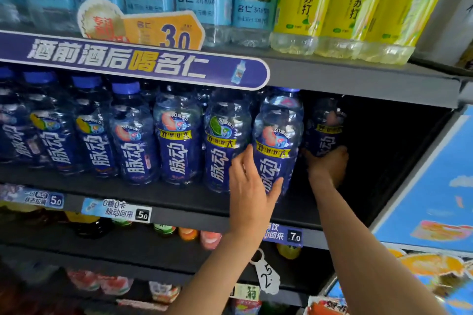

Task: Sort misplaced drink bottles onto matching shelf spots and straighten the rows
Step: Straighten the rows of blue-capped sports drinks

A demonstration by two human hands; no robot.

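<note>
While your left grip [252,184] curls round the front peach-label bottle [277,146] and your right grip [327,161] clasps the base of a deeper bottle [325,130], the row [133,133] left of both stands fairly even. Outstanding, by my judgement: seating these two; the dark shelf bay [384,140] right of your right grip stays unfilled.

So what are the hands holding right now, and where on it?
Left hand grips the front blue bottle around its lower label. Right hand grips a recessed blue bottle near its base.
</note>
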